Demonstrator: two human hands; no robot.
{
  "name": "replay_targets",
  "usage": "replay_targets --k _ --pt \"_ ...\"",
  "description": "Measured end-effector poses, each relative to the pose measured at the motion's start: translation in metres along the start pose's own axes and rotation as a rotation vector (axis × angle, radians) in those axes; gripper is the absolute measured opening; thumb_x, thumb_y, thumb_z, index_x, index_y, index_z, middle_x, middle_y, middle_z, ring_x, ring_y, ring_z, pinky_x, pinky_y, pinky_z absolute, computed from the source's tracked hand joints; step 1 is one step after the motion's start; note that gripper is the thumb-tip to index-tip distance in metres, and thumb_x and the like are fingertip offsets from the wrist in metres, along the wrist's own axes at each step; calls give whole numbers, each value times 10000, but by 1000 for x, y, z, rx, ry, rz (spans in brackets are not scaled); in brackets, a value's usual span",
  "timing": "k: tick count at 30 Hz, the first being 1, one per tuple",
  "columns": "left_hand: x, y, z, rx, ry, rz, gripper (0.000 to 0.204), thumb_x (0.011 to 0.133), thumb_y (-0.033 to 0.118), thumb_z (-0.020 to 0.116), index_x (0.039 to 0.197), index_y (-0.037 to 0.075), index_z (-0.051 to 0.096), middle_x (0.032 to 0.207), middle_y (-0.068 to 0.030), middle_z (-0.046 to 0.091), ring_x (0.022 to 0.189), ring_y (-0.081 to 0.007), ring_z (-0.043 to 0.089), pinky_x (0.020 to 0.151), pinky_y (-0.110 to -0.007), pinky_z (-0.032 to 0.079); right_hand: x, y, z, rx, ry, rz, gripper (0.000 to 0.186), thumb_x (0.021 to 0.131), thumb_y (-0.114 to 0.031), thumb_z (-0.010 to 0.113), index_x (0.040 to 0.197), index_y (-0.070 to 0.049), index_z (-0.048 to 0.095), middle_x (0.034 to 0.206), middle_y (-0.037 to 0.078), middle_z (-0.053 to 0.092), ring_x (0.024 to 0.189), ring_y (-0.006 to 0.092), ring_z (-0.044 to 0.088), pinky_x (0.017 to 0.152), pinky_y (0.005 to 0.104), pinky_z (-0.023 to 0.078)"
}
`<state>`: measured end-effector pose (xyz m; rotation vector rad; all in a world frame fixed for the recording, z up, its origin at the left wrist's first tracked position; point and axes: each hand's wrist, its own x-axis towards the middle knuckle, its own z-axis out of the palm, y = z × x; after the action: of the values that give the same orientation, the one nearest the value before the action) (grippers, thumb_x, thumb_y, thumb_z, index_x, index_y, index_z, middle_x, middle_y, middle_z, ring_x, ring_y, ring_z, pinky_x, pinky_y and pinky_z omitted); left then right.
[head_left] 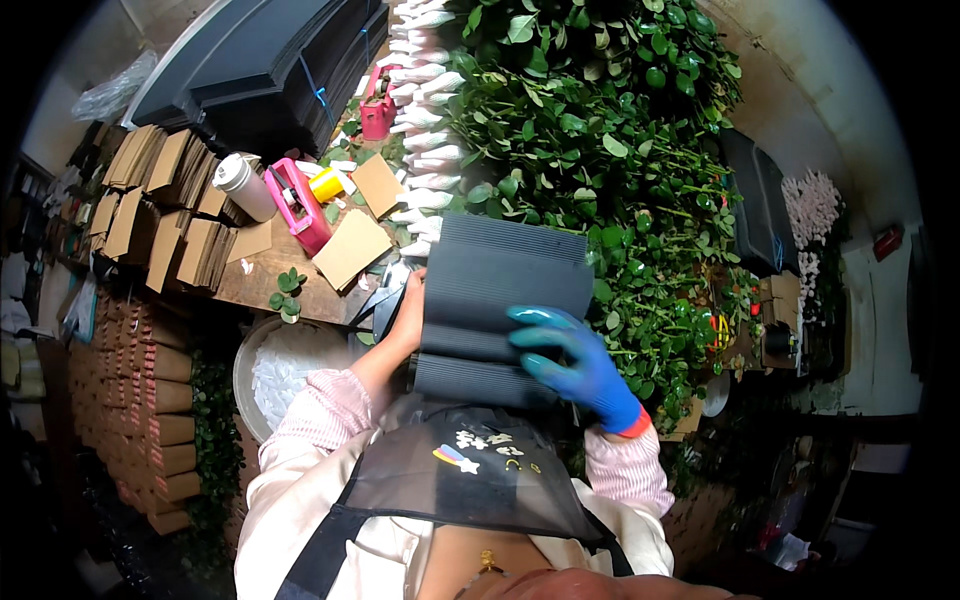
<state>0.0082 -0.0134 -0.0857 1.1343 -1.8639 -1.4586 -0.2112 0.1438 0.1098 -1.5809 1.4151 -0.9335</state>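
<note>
A dark grey corrugated sheet (pixel 510 265), creased across its lower part, stands before my chest. At its left edge my bare left hand (pixel 407 318) grips it, with most fingers hidden behind it. My right hand (pixel 572 362), in a blue glove with teal fingertips, lies over the sheet's lower right part. Its fingers are stretched out and apart, a little blurred. Behind the sheet lies a big heap of leafy green stems (pixel 600 130). A row of white-wrapped bundle heads (pixel 428 135) runs along the heap's left side.
On the wooden table (pixel 262 275) are pink tape dispensers (pixel 300 210), a grey-white bottle (pixel 243 188), a yellow roll (pixel 326 184) and stacked cardboard pieces (pixel 175 170). Dark sheets (pixel 265 75) are piled behind. A bin of white scraps (pixel 290 375) stands at my left.
</note>
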Motion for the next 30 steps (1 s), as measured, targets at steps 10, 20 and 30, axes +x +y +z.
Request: replay_targets --k 10,20,30 --pt "-18 45 -35 260 259 535 38 869 25 658 877 32 695 877 -127 688 873 -326 655 849 -385 528 67 63 39 -934 -152 279 610 777 -418 804 1247 -82 610 1208 128 594 1065 322 595 916 470 469" --pt "-2 55 -11 802 -285 719 763 924 467 615 1530 50 417 1552 -125 456 1411 -280 438 1191 -439 299 59 65 26 -793 -370 47 272 873 -359 694 961 -102 678 932 139 678 887 340 667 776 461 527" --pt "5 -1 16 914 -198 759 580 992 336 467 1510 78 425 1600 -131 396 1435 -265 419 1198 -433 304 165 17 119 -813 -436 -242 324 899 -338 625 1112 -97 653 1059 144 674 924 318 659 789 464 520"
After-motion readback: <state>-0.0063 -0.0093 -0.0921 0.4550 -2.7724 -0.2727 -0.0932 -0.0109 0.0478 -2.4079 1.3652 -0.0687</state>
